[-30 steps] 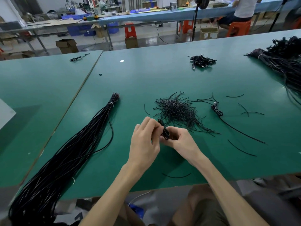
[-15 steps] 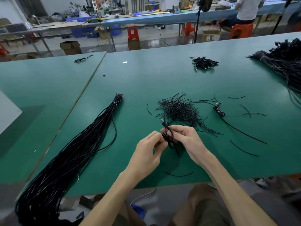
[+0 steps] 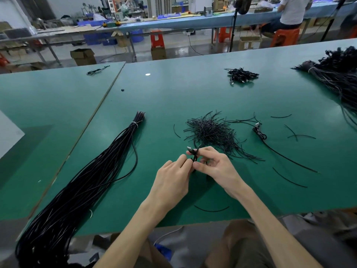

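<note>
Brightness: The room is bright, with soft, even white light.
Light from: The light comes from above. A small white spot [image 3: 147,74] shines on the green table [image 3: 193,93].
Floor: The grey floor [image 3: 179,48] at the back is shiny, with pale gleams on it.
Shadows: A soft dark shadow lies on the table just under the left hand [image 3: 172,178] and the right hand [image 3: 216,167].
Clear parts: The hands and the little cable [image 3: 194,154] they hold look fairly sharp.
Fuzzy parts: The far benches [image 3: 173,22] look a bit soft.
Edges: The table lines bend near the sides. The big wire bundle [image 3: 77,190] looks stretched and smeared in the bottom left corner.
Dark parts: The black wires melt into one dark mass there.
</note>
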### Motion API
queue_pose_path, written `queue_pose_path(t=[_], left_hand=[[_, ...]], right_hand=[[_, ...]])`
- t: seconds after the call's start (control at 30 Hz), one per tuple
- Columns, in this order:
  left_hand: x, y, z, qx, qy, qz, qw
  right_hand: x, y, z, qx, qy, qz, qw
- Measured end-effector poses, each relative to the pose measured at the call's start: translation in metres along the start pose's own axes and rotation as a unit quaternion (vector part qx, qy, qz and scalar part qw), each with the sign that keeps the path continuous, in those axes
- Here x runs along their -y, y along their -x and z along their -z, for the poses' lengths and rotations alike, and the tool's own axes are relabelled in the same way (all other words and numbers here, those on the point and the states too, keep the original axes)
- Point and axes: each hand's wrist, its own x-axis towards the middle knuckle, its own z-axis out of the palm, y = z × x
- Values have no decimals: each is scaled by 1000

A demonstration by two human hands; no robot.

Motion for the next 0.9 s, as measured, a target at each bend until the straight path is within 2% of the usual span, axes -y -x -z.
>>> queue_pose_path(t=[0.23,0.53,0.77,0.9], left_hand=[[1,-1,0,-9,-6,4,1000],[0,2,-5,-23,13,-50,998],[2,3,-4,-32,42,-28,998],[8,2,-4,-8,141,49,989]], right_hand=[[0,1,1,2,-24,11,1000],[-1,2,-1,-37,-69,-10,997],[-7,1,1,-46,-56,-1,997],[-8,0,4,-42,-88,10,995]])
